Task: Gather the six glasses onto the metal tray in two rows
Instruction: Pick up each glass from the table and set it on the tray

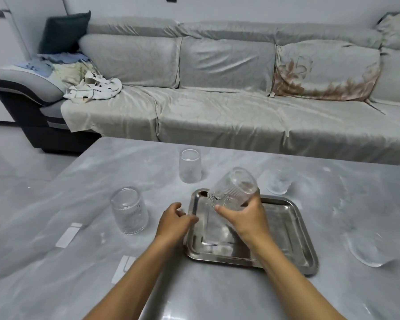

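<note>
A square metal tray [293, 229] lies on the grey marble table, with no glass standing on it. My right hand [247, 218] grips a clear ribbed glass [233, 188], tilted, above the tray's far left part. My left hand [174, 221] rests at the tray's left rim, fingers curled on the edge. An upside-down glass [128, 211] stands left of the tray. Another upside-down glass [189, 166] stands beyond the tray. A low glass [278, 182] sits behind the tray's right side, and a further glass [370, 249] sits at the far right.
The table [56, 227] carries white rectangular labels [68, 235] near its left front. A grey sofa [217, 100] with cushions and a heap of clothes runs along the table's far side. Floor shows to the left.
</note>
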